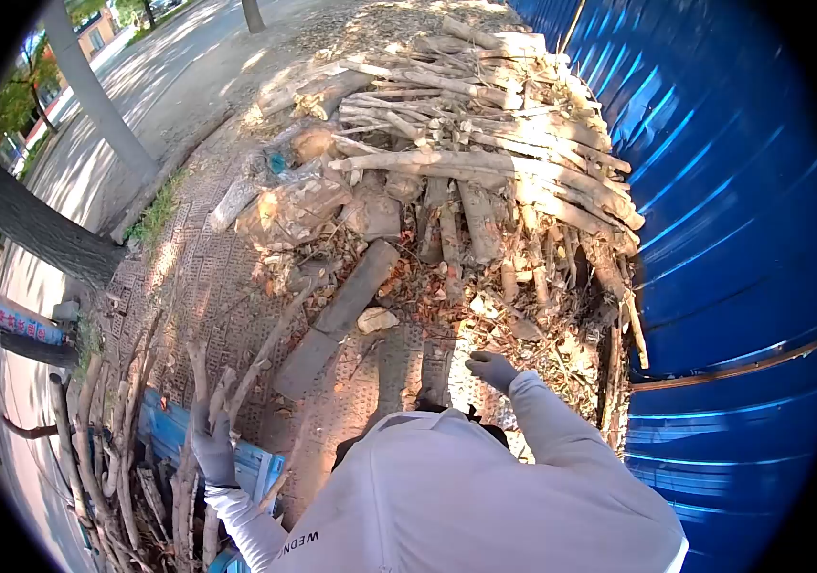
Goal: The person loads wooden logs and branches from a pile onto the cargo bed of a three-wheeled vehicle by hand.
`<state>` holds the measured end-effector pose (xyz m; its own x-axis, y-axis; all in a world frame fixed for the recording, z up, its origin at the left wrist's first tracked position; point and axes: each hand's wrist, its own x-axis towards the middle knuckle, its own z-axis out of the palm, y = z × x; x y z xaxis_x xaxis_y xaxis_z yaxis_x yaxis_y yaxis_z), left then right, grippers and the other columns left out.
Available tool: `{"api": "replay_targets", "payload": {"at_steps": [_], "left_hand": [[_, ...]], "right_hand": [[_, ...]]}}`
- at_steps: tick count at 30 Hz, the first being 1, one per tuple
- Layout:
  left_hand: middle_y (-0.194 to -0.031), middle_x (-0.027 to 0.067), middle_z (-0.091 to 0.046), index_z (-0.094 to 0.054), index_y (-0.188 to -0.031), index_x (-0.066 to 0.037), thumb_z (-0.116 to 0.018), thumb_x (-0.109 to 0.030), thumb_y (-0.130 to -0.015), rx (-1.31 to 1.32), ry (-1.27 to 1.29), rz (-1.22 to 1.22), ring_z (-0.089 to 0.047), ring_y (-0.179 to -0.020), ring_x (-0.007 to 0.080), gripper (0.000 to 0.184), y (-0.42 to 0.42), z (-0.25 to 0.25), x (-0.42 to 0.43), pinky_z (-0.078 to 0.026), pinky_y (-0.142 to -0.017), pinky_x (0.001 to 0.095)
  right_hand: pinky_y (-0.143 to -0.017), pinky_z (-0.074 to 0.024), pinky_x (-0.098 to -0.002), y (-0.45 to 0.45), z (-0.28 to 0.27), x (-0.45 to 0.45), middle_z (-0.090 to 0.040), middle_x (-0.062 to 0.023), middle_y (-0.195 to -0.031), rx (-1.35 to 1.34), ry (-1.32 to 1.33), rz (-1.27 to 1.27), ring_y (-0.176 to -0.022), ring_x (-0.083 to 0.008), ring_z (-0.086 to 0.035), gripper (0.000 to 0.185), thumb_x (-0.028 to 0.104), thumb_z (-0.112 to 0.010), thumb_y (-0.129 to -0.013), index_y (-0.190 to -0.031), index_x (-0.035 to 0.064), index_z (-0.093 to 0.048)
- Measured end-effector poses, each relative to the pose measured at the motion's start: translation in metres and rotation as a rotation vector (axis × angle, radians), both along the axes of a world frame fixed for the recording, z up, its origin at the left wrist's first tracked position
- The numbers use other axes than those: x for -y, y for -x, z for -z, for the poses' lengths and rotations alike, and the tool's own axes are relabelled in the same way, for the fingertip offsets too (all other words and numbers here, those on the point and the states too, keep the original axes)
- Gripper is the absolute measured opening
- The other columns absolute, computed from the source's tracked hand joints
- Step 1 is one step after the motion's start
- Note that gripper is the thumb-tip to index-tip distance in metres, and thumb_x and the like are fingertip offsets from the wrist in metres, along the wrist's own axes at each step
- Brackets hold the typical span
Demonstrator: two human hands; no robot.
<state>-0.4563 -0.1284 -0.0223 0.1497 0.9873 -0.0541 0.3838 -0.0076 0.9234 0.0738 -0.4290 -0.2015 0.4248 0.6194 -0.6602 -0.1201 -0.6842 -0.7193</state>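
My left hand [212, 453], in a grey glove, is at the lower left among upright branches [112, 439] standing in a blue cart [168, 420]. Its fingers point up and look apart, against or very close to a branch [200, 368]; I cannot make out a grip. My right hand [492, 371], also gloved in grey, hangs in front of my body with nothing in it. Its fingers are loosely stretched to the left. Ahead of it lies a big pile of cut logs and branches [485, 167]. A squared timber [337, 320] lies on the paving between the pile and me.
A blue corrugated metal fence [723, 286] runs along the right side. Leaves and bark litter [561, 358] cover the ground by the pile. At the left stand a tree trunk [41, 224] and a grey pole [98, 95], with a road beyond. A pale chunk [377, 320] lies beside the timber.
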Motion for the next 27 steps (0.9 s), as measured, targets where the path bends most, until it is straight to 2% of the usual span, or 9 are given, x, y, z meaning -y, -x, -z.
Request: {"api": "replay_targets", "payload": {"at_steps": [2,3,4,5,7,11,19,24,27], "left_hand": [[-0.138,0.0195,-0.063,-0.053,-0.144,0.003,-0.074,-0.024,-0.095,-0.449,-0.011,0.287,-0.060,-0.128,0.0285,0.060,-0.053,-0.004,0.009,-0.047,-0.109,0.0387],[-0.135,0.0177,-0.065,-0.054,-0.145,0.000,-0.077,-0.025,-0.093,-0.661,-0.046,0.463,-0.063,-0.125,0.0276,0.062,-0.075,-0.001,0.009,-0.048,-0.108,0.0381],[-0.135,0.0177,-0.065,-0.054,-0.145,0.000,-0.077,-0.025,-0.093,-0.666,-0.043,0.489,-0.063,-0.125,0.0276,0.062,-0.090,0.007,0.008,-0.048,-0.108,0.0381],[-0.137,0.0184,-0.064,-0.055,-0.145,-0.002,-0.077,-0.027,-0.092,-0.607,0.151,0.629,-0.060,-0.129,0.0296,0.063,-0.100,0.020,0.008,-0.046,-0.110,0.0388],[-0.139,0.0190,-0.063,-0.055,-0.146,-0.004,-0.078,-0.029,-0.091,-0.544,0.344,0.775,-0.058,-0.133,0.0315,0.064,-0.127,0.028,0.001,-0.045,-0.112,0.0395],[-0.143,0.0224,-0.059,-0.052,-0.148,-0.005,-0.081,-0.042,-0.087,-0.601,0.143,0.810,-0.061,-0.128,0.0375,0.077,-0.184,0.025,-0.033,-0.048,-0.109,0.0422],[-0.155,0.0209,-0.048,-0.043,-0.155,-0.009,-0.073,-0.052,-0.091,-0.907,0.201,0.988,-0.048,-0.142,0.0372,0.082,-0.337,0.059,-0.180,-0.039,-0.117,0.0453],[-0.156,0.0194,-0.047,-0.043,-0.154,-0.010,-0.071,-0.050,-0.092,-0.651,0.068,1.245,-0.044,-0.145,0.0368,0.079,-0.459,0.092,-0.262,-0.035,-0.120,0.0444],[-0.155,0.0204,-0.048,-0.041,-0.156,-0.011,-0.069,-0.051,-0.092,-0.928,-0.027,1.449,-0.046,-0.143,0.0369,0.080,-0.540,0.083,-0.287,-0.036,-0.119,0.0445]], "right_hand": [[-0.093,-0.0549,-0.0351,-0.036,0.052,0.071,-0.071,-0.0212,-0.125,0.064,0.196,0.211,-0.107,-0.0267,-0.071,0.066,0.037,-0.072,-0.095,-0.142,-0.0077,-0.055],[-0.090,-0.0556,-0.0406,-0.059,0.085,0.120,-0.074,-0.0222,-0.111,0.615,0.313,-0.450,-0.101,-0.0348,-0.071,0.039,0.042,-0.060,-0.102,-0.122,0.0121,-0.075],[-0.092,-0.0549,-0.0453,-0.073,0.125,0.159,-0.072,-0.0243,-0.113,0.446,0.631,-0.257,-0.103,-0.0413,-0.070,0.037,0.043,-0.050,-0.103,-0.126,0.0230,-0.072],[-0.091,-0.0548,-0.0474,-0.072,0.098,0.185,-0.072,-0.0234,-0.113,0.646,0.530,-0.649,-0.104,-0.0409,-0.070,0.037,0.040,-0.050,-0.103,-0.131,0.0239,-0.068],[-0.088,-0.0571,-0.0471,-0.082,0.170,0.264,-0.074,-0.0225,-0.111,0.605,0.490,-0.530,-0.100,-0.0385,-0.072,0.043,0.042,-0.054,-0.103,-0.132,0.0131,-0.067],[-0.076,-0.0604,-0.0407,-0.060,0.152,0.278,-0.075,-0.0149,-0.101,0.119,0.627,0.058,-0.089,-0.0241,-0.072,0.053,0.049,-0.066,-0.097,-0.120,0.0009,-0.072],[-0.089,-0.0569,-0.0379,-0.055,0.107,0.122,-0.071,-0.0120,-0.114,0.004,-0.004,0.577,-0.101,-0.0261,-0.069,0.033,0.027,-0.063,-0.102,-0.128,0.0076,-0.070],[-0.083,-0.0555,-0.0355,-0.124,0.059,0.012,-0.074,-0.0082,-0.110,0.114,0.139,0.488,-0.096,-0.0176,-0.069,0.042,0.028,-0.069,-0.099,-0.134,0.0052,-0.066],[-0.086,-0.0551,-0.0349,-0.168,0.077,-0.025,-0.074,-0.0091,-0.114,-0.077,0.091,0.551,-0.098,-0.0187,-0.069,0.044,0.029,-0.068,-0.100,-0.135,0.0031,-0.065]]}}
